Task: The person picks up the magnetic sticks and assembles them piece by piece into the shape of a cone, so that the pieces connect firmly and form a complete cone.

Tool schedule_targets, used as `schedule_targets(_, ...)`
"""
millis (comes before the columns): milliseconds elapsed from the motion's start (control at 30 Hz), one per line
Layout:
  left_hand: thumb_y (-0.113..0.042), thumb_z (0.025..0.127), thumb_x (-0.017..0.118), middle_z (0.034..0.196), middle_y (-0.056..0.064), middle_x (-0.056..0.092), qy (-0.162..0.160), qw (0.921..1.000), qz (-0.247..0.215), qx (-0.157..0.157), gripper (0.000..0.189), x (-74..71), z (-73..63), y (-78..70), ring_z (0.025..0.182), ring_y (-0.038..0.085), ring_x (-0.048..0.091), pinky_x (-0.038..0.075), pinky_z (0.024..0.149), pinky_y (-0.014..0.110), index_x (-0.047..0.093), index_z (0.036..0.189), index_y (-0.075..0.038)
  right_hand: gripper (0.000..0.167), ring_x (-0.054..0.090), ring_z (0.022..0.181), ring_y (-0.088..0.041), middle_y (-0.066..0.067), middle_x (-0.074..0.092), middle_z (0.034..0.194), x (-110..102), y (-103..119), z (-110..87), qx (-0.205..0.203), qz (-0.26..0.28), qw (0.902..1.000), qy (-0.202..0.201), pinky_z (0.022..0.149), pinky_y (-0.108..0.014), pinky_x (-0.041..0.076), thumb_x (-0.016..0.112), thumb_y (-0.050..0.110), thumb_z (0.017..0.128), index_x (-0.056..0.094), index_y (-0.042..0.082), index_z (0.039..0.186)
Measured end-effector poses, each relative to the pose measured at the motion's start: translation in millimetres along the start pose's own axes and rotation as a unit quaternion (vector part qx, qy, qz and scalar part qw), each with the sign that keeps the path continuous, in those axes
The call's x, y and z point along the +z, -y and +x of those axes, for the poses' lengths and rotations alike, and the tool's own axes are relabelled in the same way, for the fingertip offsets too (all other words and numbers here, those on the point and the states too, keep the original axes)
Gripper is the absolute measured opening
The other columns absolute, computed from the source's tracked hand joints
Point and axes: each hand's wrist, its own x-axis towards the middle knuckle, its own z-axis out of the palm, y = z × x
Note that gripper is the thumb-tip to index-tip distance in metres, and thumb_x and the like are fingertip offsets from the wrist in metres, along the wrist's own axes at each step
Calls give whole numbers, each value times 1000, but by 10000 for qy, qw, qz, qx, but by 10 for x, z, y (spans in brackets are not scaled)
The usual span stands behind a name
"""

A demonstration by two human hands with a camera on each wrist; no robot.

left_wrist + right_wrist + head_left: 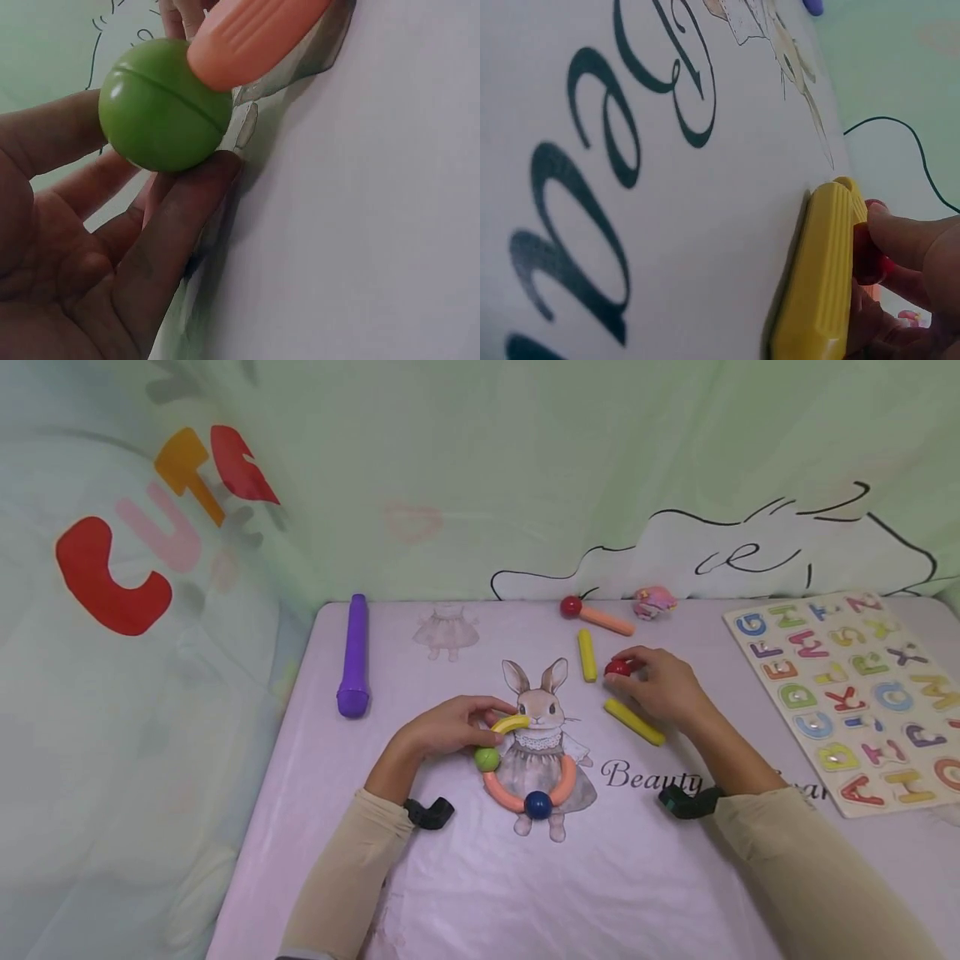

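My left hand (456,725) pinches a yellow curved rod (510,723), the end piece of an open chain of toy rods and balls. Along that chain follow a green ball (487,759), an orange curved rod (502,792), a dark blue ball (537,805) and a second orange curved rod (564,779). In the left wrist view the green ball (165,105) covers the yellow rod. My right hand (663,683) pinches a red ball (618,668) between thumb and fingers. Beside it lie two straight yellow rods, one nearer (634,722) and one farther (587,655).
A straight orange rod (607,621) with another red ball (571,606) lies at the back, near a small pink object (655,602). A purple toy microphone (355,660) lies at left. On the right is an alphabet puzzle board (813,656). A printed cloth covers the table (465,893).
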Motion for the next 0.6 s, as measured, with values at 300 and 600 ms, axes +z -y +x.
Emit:
schedule_targets(300, -15, 92, 75, 120, 3, 63, 123, 9998, -27, 120, 51, -13, 19, 56, 102, 15, 60, 47, 90, 27, 62, 141, -23, 55, 57, 106, -34, -21, 55, 137, -15, 51, -115, 122, 430, 9987, -262, 82, -39, 55, 57, 42, 104, 46, 6, 144)
schedule_targets(600, -13, 89, 78, 116, 6, 62, 89, 9996, -231, 140, 52, -8, 41, 68, 93, 13, 62, 49, 86, 24, 63, 139, -15, 49, 64, 95, -29, -15, 61, 127, -11, 287, -345, -358, 959, 9945, 199, 73, -29, 55, 60, 41, 103, 49, 12, 141)
